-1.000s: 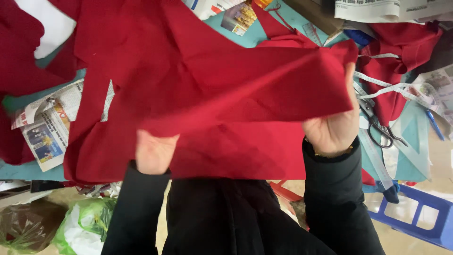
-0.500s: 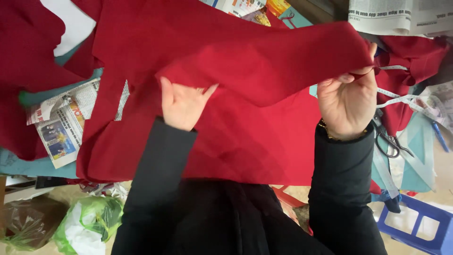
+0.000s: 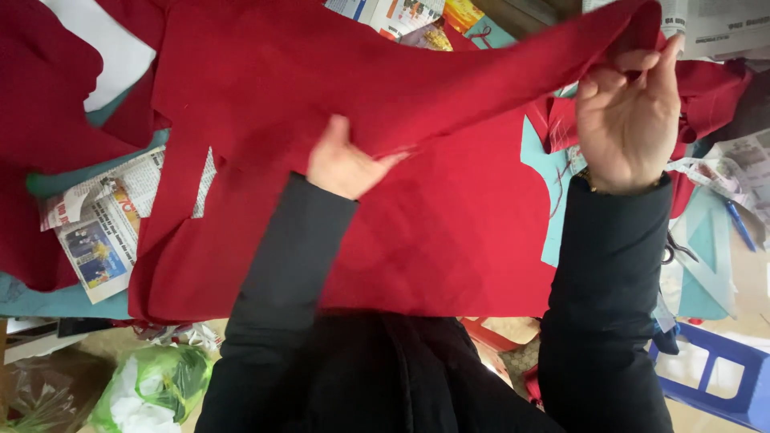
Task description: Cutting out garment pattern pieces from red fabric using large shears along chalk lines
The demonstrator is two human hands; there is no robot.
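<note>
Fingers (image 3: 642, 68) of your right hand (image 3: 630, 120) pinch the large red fabric piece's (image 3: 449, 232) raised edge; left hand (image 3: 345, 164) lies flat, open, under the fold. Mid-fold over the tabletop (image 3: 32, 301). Next likely needs edges aligned.

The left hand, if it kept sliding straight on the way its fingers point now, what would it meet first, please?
The left hand points up and to the right, its fingertips already tucked under the lifted fold of the red cloth. Going on, it would likely just run deeper along that fold toward the right hand, though depth is hard to judge.
</note>
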